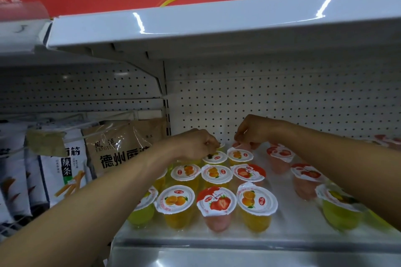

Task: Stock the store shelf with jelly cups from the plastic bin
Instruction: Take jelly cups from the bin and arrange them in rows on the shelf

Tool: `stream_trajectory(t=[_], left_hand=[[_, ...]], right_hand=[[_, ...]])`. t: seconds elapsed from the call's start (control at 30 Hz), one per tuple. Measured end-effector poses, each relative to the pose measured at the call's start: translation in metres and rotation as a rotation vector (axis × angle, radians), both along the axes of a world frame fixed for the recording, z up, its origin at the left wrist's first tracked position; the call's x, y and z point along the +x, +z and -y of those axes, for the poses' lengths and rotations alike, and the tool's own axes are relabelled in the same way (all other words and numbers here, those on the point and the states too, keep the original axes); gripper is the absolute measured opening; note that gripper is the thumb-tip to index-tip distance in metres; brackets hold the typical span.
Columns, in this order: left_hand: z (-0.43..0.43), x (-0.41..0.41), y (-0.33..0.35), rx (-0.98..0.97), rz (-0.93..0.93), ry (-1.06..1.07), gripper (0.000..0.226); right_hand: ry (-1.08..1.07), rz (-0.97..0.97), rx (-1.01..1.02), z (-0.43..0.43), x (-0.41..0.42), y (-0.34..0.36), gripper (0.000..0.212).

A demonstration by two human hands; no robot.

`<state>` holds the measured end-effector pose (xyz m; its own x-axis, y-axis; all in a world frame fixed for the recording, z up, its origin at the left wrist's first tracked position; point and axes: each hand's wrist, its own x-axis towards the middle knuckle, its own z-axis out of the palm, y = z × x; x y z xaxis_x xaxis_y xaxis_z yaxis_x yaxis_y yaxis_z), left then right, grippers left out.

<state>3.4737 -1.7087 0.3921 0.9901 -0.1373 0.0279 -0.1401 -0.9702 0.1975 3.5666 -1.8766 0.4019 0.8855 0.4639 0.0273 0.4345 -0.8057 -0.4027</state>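
1. Pinching a back-row jelly cup by its lid rim, the left hand apparently seats it just below its fingers.
2. The right hand pinches another cup likewise, probably aligning rows.
3. Stocked cups stand nearer than both hands; bin unseen.

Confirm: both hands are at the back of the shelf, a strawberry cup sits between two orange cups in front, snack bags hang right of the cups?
One error: the snack bags hang left of the jelly cups, not right, per the head view. The rest stands.
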Motion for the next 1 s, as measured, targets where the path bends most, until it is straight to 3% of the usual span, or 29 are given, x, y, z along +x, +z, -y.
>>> stream_trajectory(t=[0.17, 0.37, 0.5, 0.7, 0.77, 0.93, 1.0], left_hand=[[-0.001, 0.000, 0.003, 0.030, 0.014, -0.009, 0.036], [-0.002, 0.001, 0.003, 0.043, 0.011, -0.005, 0.037], [-0.003, 0.002, 0.003, 0.047, 0.009, -0.007, 0.037], [-0.003, 0.003, 0.002, 0.049, 0.012, -0.016, 0.036], [-0.004, 0.004, 0.003, 0.050, 0.002, -0.018, 0.037], [0.003, 0.003, 0.011, -0.005, 0.082, -0.031, 0.034], [0.013, 0.006, 0.015, -0.058, 0.114, -0.058, 0.033]], right_hand=[[-0.113, -0.139, -0.049, -0.003, -0.004, 0.005, 0.038], [-0.165, -0.330, 0.143, 0.000, 0.001, 0.005, 0.056], [-0.099, -0.431, 0.243, -0.001, -0.004, 0.002, 0.056], [-0.096, -0.411, 0.231, -0.002, -0.007, 0.002, 0.053], [-0.090, -0.364, 0.198, -0.001, -0.010, 0.002, 0.052], [-0.001, 0.162, 0.100, 0.030, -0.009, 0.026, 0.036], [0.021, 0.212, 0.041, 0.058, -0.005, 0.037, 0.033]])
